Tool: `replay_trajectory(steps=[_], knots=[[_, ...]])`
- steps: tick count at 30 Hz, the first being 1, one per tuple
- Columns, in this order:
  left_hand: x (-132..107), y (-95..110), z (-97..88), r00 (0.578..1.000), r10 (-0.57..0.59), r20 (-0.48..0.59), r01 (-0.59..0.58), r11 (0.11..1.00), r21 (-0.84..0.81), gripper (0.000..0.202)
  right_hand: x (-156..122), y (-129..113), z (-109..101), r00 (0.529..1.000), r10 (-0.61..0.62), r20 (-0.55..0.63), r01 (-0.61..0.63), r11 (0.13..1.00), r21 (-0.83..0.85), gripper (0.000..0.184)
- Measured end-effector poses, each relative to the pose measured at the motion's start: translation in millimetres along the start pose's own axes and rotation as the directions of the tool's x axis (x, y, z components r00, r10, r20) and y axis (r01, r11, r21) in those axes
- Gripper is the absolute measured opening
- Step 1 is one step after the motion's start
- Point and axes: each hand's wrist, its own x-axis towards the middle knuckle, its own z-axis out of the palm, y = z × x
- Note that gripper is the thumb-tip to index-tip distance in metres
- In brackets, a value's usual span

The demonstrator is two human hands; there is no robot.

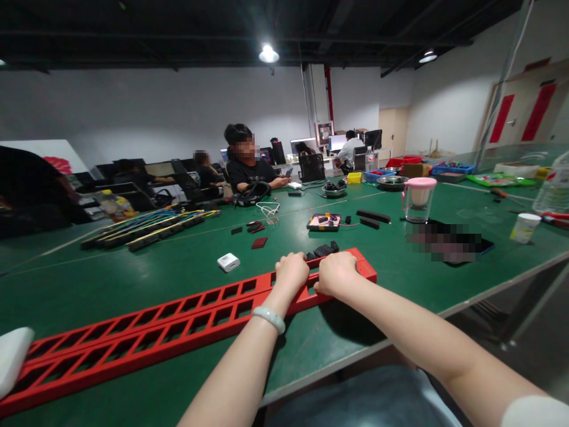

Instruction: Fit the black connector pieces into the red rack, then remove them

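Note:
A long red slotted frame (184, 329), with two rows of rectangular openings, lies slantwise along the near side of the green table. Toward its right end my left hand (291, 276), a pale bangle on the wrist, is closed over the bars, its fingertips hidden. Close beside it my right hand (336, 274) curls round the frame, thumb at an opening. Whether either hand pinches a small part there cannot be seen. Several small black pieces (326, 249) lie just beyond the knuckles, against the frame's far edge.
On the green table (186, 267) sit a white box (228, 262), an open tray with wires (324, 222), black bars (373, 216), a pink-lidded cup (418, 201), a dark flat device (457, 243) and bundled cables (151, 228). A white object (13, 359) covers the frame's left end. A person (251, 163) sits across.

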Motion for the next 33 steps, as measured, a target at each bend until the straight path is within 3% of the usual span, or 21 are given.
replay_trajectory(steps=[5, 18, 23, 29, 33], knots=[[-1, 0, -0.5, 1.000, 0.007, 0.000, -0.007, 1.000, 0.001, 0.033, -7, -7, 2, 0.989, 0.064, -0.132, -0.070, 0.997, -0.039, 0.038], [0, -1, 2.4, 1.000, 0.004, 0.002, -0.004, 1.000, 0.004, 0.029, -17, -12, 0, 0.963, 0.039, -0.266, -0.067, 0.993, -0.096, 0.030], [0, -1, 0.9, 1.000, -0.008, 0.010, 0.008, 1.000, 0.002, 0.032, -3, -18, 6, 0.979, 0.134, -0.152, -0.155, 0.978, -0.139, 0.037], [-1, 2, -6.3, 0.999, -0.014, 0.048, 0.014, 1.000, -0.004, 0.032, 23, -25, 9, 0.967, 0.255, 0.011, -0.249, 0.953, -0.173, 0.048], [0, 2, -10.4, 0.997, 0.000, 0.074, 0.000, 1.000, -0.002, 0.028, 32, -37, 17, 0.951, 0.302, -0.063, -0.307, 0.944, -0.118, 0.041]])
